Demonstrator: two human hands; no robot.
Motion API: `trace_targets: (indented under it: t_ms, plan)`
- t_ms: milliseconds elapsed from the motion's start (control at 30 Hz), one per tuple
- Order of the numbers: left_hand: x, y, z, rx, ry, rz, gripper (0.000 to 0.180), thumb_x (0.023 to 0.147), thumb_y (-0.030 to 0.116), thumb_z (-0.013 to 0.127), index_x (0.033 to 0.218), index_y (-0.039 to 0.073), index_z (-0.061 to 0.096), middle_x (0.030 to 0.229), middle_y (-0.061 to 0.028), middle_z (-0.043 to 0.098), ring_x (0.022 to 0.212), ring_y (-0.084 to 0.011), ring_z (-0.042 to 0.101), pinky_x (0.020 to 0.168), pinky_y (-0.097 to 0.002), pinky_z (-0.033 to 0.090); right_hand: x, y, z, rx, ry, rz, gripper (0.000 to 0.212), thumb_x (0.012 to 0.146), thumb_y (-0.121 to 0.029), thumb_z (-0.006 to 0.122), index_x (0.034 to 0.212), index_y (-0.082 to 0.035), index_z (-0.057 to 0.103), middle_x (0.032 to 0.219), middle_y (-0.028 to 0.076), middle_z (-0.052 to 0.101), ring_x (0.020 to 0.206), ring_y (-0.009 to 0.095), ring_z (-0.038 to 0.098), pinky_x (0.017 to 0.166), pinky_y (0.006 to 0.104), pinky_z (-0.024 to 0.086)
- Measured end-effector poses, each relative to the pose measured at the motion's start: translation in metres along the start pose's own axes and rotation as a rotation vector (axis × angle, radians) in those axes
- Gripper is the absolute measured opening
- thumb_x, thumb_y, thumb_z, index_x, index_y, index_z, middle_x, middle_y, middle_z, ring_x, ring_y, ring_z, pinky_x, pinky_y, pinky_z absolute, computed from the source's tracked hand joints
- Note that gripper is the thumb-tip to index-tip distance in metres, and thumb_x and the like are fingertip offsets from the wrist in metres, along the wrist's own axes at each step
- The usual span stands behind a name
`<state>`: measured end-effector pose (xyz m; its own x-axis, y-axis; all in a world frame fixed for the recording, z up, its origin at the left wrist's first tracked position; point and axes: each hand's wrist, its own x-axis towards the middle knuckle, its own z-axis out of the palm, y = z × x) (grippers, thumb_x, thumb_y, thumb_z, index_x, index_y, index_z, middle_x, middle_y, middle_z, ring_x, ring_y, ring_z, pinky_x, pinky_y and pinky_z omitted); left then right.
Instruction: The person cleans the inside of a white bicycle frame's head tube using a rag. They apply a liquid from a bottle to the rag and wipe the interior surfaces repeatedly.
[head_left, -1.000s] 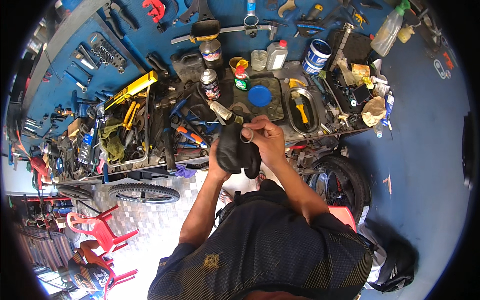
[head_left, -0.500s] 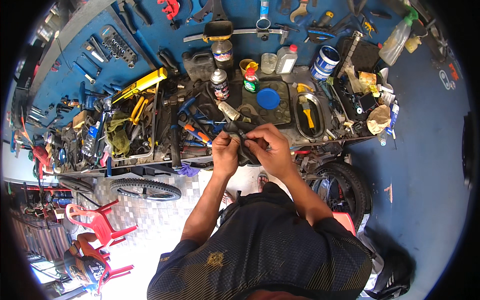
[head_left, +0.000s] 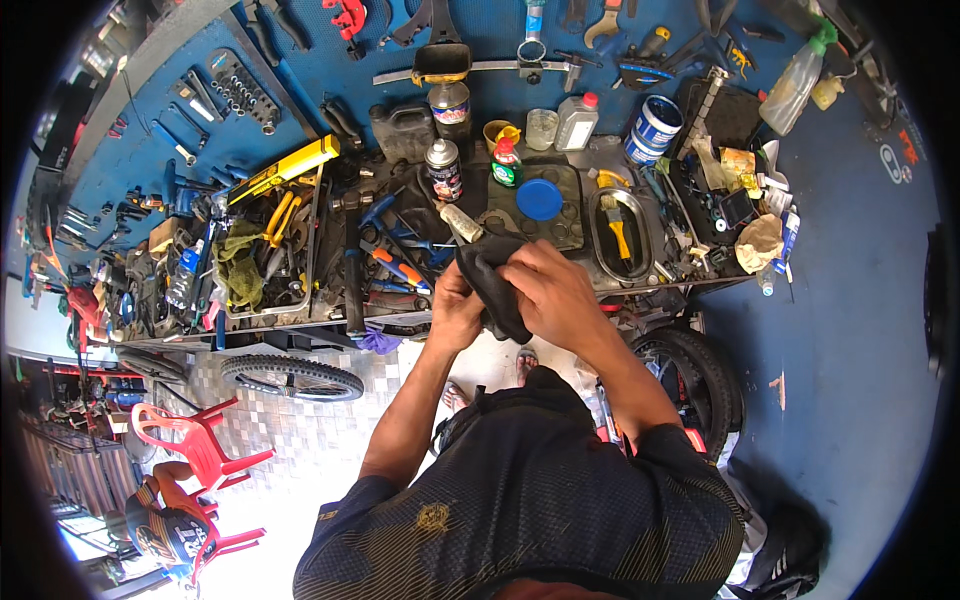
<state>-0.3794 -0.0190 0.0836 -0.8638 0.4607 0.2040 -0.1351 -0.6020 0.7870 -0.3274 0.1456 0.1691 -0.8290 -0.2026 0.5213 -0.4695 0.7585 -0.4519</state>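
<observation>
A black cloth (head_left: 492, 278) is bunched between my two hands, just in front of the workbench edge. My left hand (head_left: 457, 308) grips its left side with curled fingers. On the other side, my right hand (head_left: 546, 292) closes over the cloth, fingers bent into it. Whether something small is wrapped inside is hidden by the folds. Just beyond the cloth, a pale tube (head_left: 459, 222) lies on the bench. A metal tray (head_left: 621, 236) holding a yellow-handled brush (head_left: 616, 228) is to the right of my hands.
Orange-and-blue handled pliers (head_left: 398, 268) and a hammer (head_left: 352, 265) lie left of my hands. A spray can (head_left: 443, 170) and a red-capped bottle (head_left: 506, 162) stand behind. Bicycle wheels (head_left: 290, 378) rest below the bench. A person (head_left: 170, 520) sits near a red chair (head_left: 195, 445).
The black cloth has been drawn up over what was between my fingertips, and more of it shows. My right hand has turned over, its back now facing up.
</observation>
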Motion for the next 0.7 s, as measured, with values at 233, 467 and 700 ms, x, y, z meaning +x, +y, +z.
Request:
trace_targets:
  t_ms: [233, 467, 700]
  plan:
    - [0.005, 0.007, -0.015, -0.112, -0.021, -0.054, 0.017, 0.101, 0.016, 0.067, 0.111, 0.002, 0.068, 0.100, -0.0040, 0.072, 0.086, -0.0094, 0.067, 0.076, -0.0265, 0.057, 0.001, 0.006, -0.004, 0.171, -0.029, -0.098, 0.022, 0.077, -0.007, 0.079, 0.097, -0.006, 0.070, 0.094, 0.005, 0.063, 0.088, 0.029, 0.061, 0.072, 0.0406, 0.052]
    - [0.018, -0.009, -0.023, 0.128, 0.074, 0.245, 0.013, 0.103, 0.009, 0.056, 0.100, 0.004, 0.068, 0.092, -0.0041, 0.071, 0.077, -0.0135, 0.068, 0.068, -0.0285, 0.057, 0.003, 0.014, 0.003, 0.282, 0.053, -0.066, 0.019, 0.084, -0.010, 0.080, 0.099, -0.004, 0.071, 0.094, 0.007, 0.064, 0.085, 0.025, 0.062, 0.071, 0.0346, 0.050]
    - [0.030, 0.016, -0.001, -0.040, 0.501, 0.302, 0.021, 0.109, 0.020, 0.054, 0.110, 0.003, 0.067, 0.099, -0.0032, 0.072, 0.085, -0.0112, 0.066, 0.076, -0.0265, 0.055, -0.013, 0.014, 0.009, 0.391, 0.198, 0.233, 0.013, 0.089, -0.010, 0.077, 0.097, -0.003, 0.071, 0.092, 0.009, 0.064, 0.077, 0.022, 0.066, 0.067, 0.0318, 0.053]
